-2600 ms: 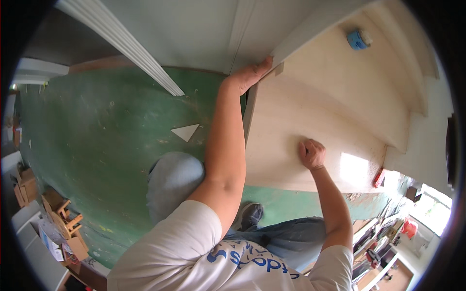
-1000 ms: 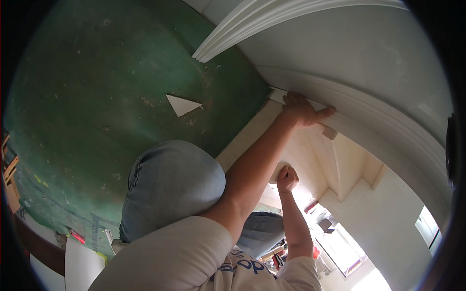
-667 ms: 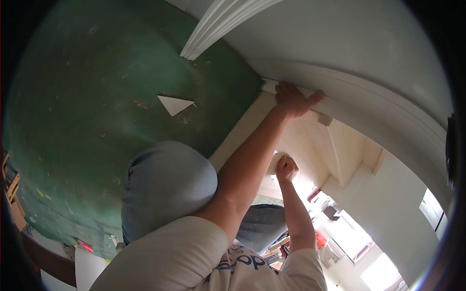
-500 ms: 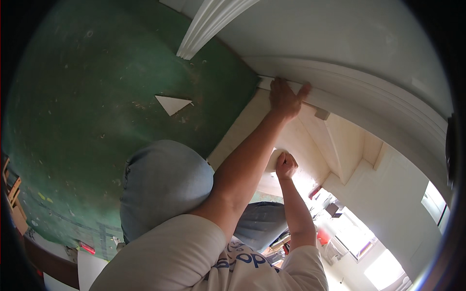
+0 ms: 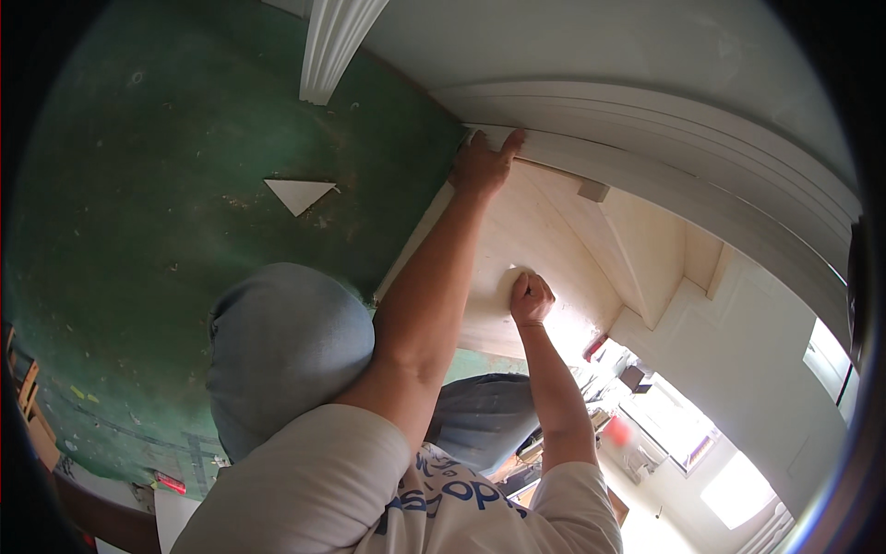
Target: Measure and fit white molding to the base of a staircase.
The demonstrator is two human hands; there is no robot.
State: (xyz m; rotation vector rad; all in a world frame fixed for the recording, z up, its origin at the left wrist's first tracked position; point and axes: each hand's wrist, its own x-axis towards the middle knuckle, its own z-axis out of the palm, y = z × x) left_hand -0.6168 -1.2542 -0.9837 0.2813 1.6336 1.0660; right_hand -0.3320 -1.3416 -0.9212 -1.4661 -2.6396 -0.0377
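A long white trim strip [image 5: 591,169] runs along the edge of a moulded white casing [image 5: 646,118]. At its end by the green floor, my left hand [image 5: 482,166] grips it, thumb on the strip and fingers around the end, fingertips partly hidden. Below, my right hand [image 5: 532,297] is closed in a fist against a pale wooden panel [image 5: 554,242]. Whatever the fist may hold is hidden, though a pale rounded patch shows beside it. A small block [image 5: 592,191] sits on the panel side of the strip, right of my left hand.
A white triangular offcut [image 5: 300,194] lies on the green floor [image 5: 166,249]. Fluted white moulding [image 5: 337,46] stands at the top. My bent knee [image 5: 291,342] is left of my left arm. Bright windows [image 5: 738,489] and clutter are at lower right.
My left hand has slid left toward the strip's end, and its thumb has come down onto the strip. My right fist has shifted slightly up and left. The whole view has shifted a little.
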